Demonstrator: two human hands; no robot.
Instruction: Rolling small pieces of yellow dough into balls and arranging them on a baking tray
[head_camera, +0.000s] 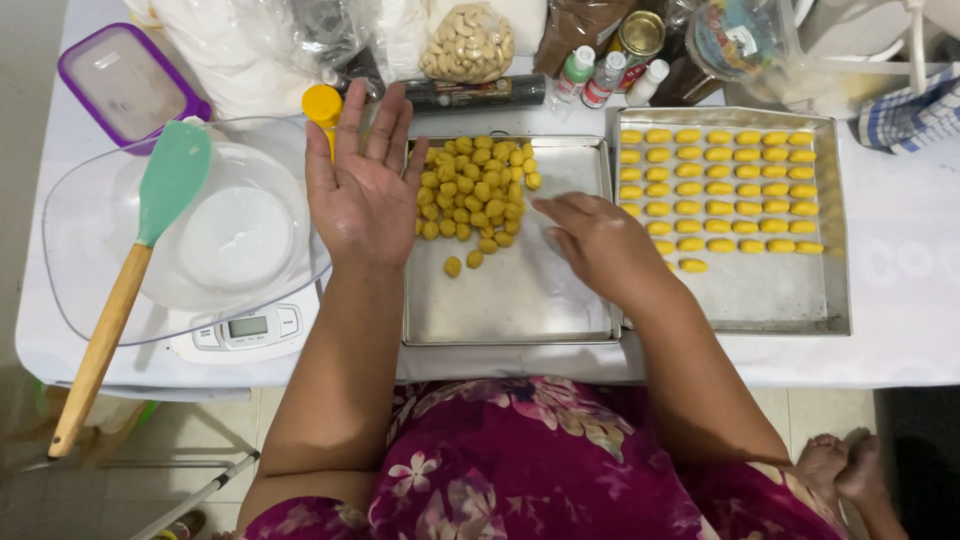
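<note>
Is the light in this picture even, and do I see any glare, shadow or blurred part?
Head view: soft, even light; mild glare on the bare metal of the middle tray and on the clear bowl. The left hand, palm up, and the right hand cast only faint shadows. Yellow dough balls look sharp; the table edges bend slightly from lens distortion.

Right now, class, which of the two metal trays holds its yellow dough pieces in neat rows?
The right-hand tray, beyond the right hand: its pieces sit in straight rows. The middle tray holds a loose heap.
</note>
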